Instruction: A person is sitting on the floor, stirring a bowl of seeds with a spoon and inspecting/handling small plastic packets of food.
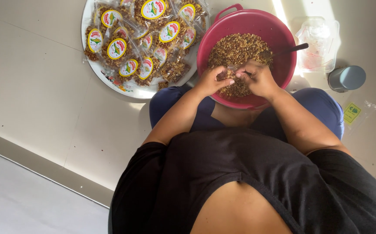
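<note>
Together, the left hand (212, 81) and the right hand (257, 78) meet over the near rim of a red colander bowl (288, 65), fingers curled in and pinching what seems to be a small clear bag (232, 71); it is too hidden to tell which way it points. Both hands rest on brown crumbly snack mix (235, 52) that fills the bowl. A dark-handled spoon (288, 49) lies in the mix, its long axis running from the middle out to the bowl's right rim. The bowl sits between the person's knees on the pale floor (36, 86). Just beside its left rim, a round tray (123, 82) holds filled packets (129, 52) with yellow oval labels. Beyond the right rim stand a clear plastic container (316, 43) and a grey cup (347, 78), near a flat empty bag (353, 112). Open floor stretches left of the tray.
</note>
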